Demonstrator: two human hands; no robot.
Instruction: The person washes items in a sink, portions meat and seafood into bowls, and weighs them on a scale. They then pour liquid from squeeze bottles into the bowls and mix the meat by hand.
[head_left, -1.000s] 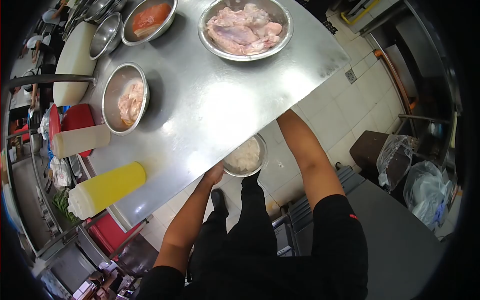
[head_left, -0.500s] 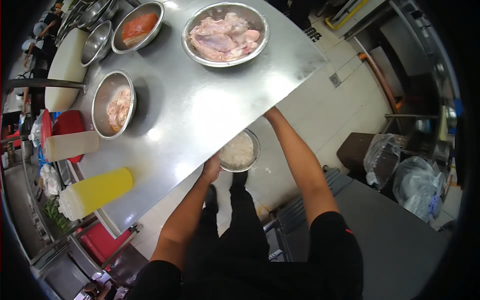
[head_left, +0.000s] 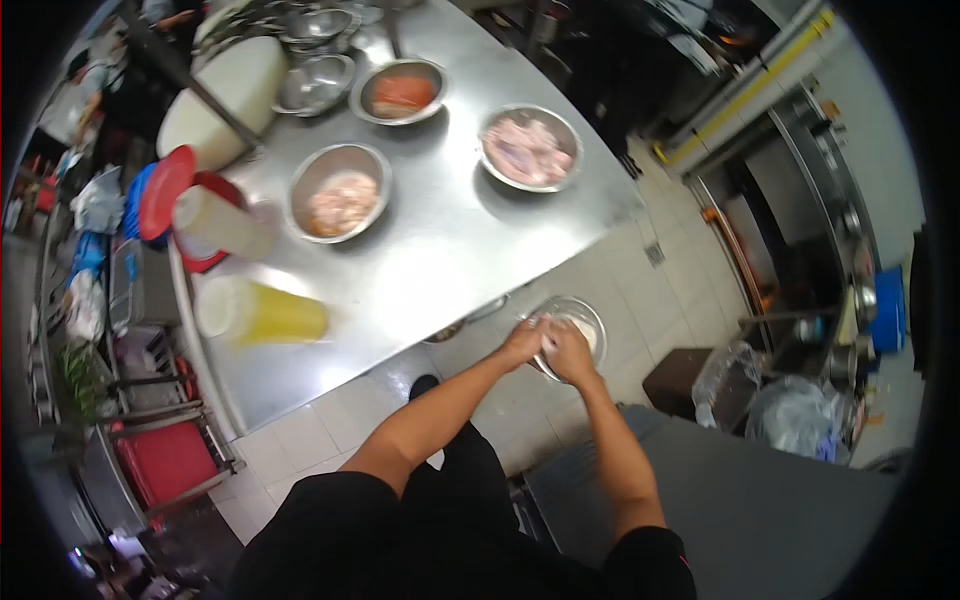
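Observation:
My left hand (head_left: 522,345) and my right hand (head_left: 568,352) are close together over the near left part of a round metal bowl (head_left: 601,345), low beyond the table's front edge. Pale, whitish contents (head_left: 586,328) show inside the bowl. The fingers of both hands look curled in and pressed together. Something whitish shows between them, too blurred to name. Whether either hand grips the bowl's rim is hidden.
On the steel table (head_left: 420,260) stand bowls of pale raw meat (head_left: 530,155), orange fish (head_left: 403,97) and pinkish pieces (head_left: 345,203). A yellow squeeze bottle (head_left: 280,312) and a whitish bottle (head_left: 225,220) are at the left. A grey surface (head_left: 700,480) lies right.
My right hand has left the table's edge and come to my left hand. Both are now over a bowl, farther right than where my left hand was. The view has shifted.

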